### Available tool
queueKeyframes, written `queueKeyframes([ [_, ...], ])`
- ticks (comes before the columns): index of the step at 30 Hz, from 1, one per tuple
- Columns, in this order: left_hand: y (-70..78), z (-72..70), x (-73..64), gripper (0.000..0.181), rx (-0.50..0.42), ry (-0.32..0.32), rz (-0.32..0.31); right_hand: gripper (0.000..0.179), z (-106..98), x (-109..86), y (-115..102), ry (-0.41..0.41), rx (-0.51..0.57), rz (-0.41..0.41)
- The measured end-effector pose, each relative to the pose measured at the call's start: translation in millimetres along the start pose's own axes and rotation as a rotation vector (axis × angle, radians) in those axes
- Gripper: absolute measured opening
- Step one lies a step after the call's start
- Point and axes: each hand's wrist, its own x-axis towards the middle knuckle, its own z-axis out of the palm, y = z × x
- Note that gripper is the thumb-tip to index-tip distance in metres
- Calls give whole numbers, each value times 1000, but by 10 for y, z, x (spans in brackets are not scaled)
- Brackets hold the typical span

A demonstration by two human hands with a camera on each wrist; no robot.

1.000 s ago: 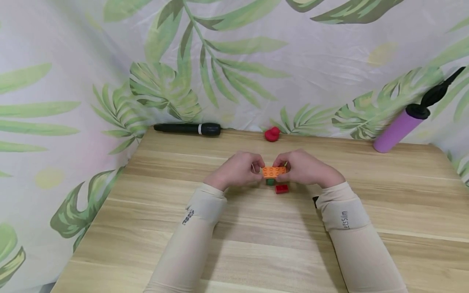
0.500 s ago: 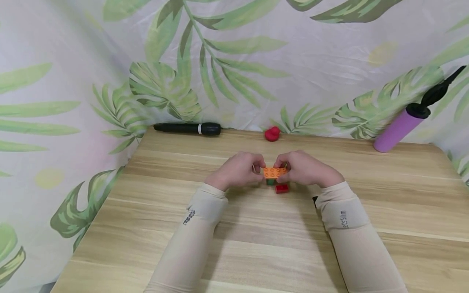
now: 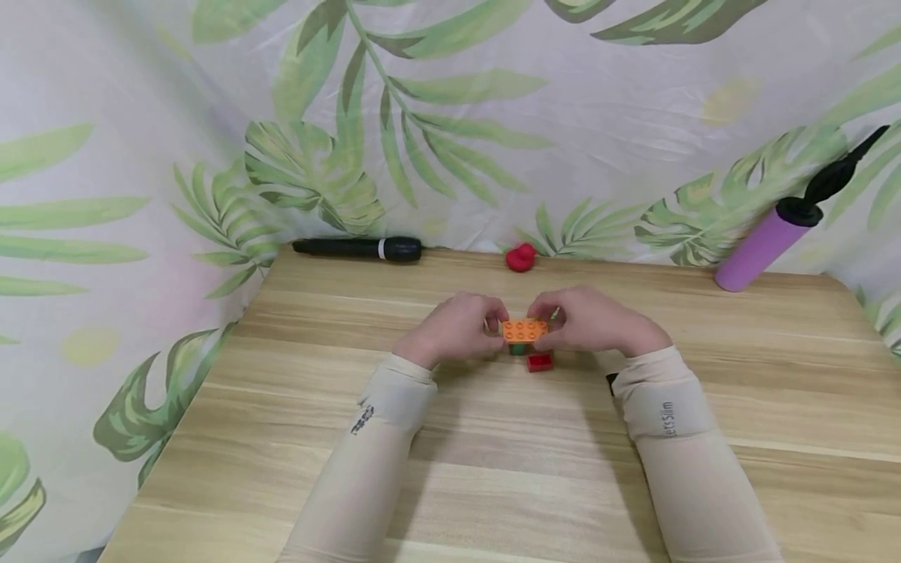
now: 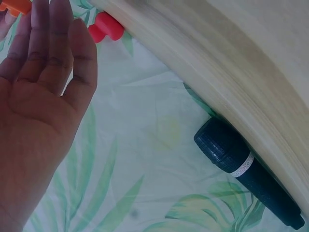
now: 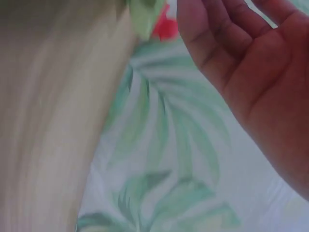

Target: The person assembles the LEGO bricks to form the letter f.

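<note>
An orange toy building brick (image 3: 521, 331) with studs facing up lies between my two hands in the head view. My left hand (image 3: 456, 328) pinches its left end with thumb and fingers. At the other end, my right hand (image 3: 590, 320) grips it the same way. Under the orange brick's front edge shows a green brick (image 3: 518, 349), mostly hidden. A small red brick (image 3: 540, 363) lies on the table just in front. The right wrist view has a blurred light green piece (image 5: 146, 17) near the right hand's fingers.
On the wooden table (image 3: 479, 469), a red rubber duck (image 3: 520, 257) sits at the back edge. A black microphone-shaped object (image 3: 359, 249) lies back left, and a purple hand pump (image 3: 763, 244) leans back right. Leaf-print cloth (image 3: 450, 117) hangs behind. Something small and black (image 3: 612, 383) peeks out by the right sleeve.
My right wrist has shifted slightly outward to the right. Both hands keep hold of the orange brick, and the bricks stay in nearly the same place.
</note>
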Motion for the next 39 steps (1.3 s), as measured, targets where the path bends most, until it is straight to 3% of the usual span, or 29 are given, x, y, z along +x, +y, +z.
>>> queueKeyframes([
  [3,-10,2,-2,29,-10,1,-7,38,-116,-104,79,36,25,48],
  [5,-21,6,-3,29,-11,3,-17,32,-185,-173,101,55,12,57],
  [9,-51,8,-7,29,-16,9,-42,12,-219,-233,16,12,-75,-1],
  [12,-57,1,-6,28,-23,13,-50,12,-136,-204,-126,-81,-122,-27],
  [16,-64,-10,-9,26,-40,13,-56,17,48,-118,-329,-185,-202,13],
  [22,-79,-14,-4,26,-34,21,-54,12,224,-51,-484,-200,-365,7],
  [27,-84,-9,15,25,-23,18,-37,19,79,-160,-417,-175,-218,-89],
  [31,-76,-10,26,24,-14,25,-27,35,-112,-268,-268,-29,-24,-151],
  [35,-65,-10,12,24,-25,22,-37,32,-216,-286,-142,106,117,-131],
  [39,-58,-4,-10,26,-34,20,-42,22,-231,-247,-87,174,100,-88],
])
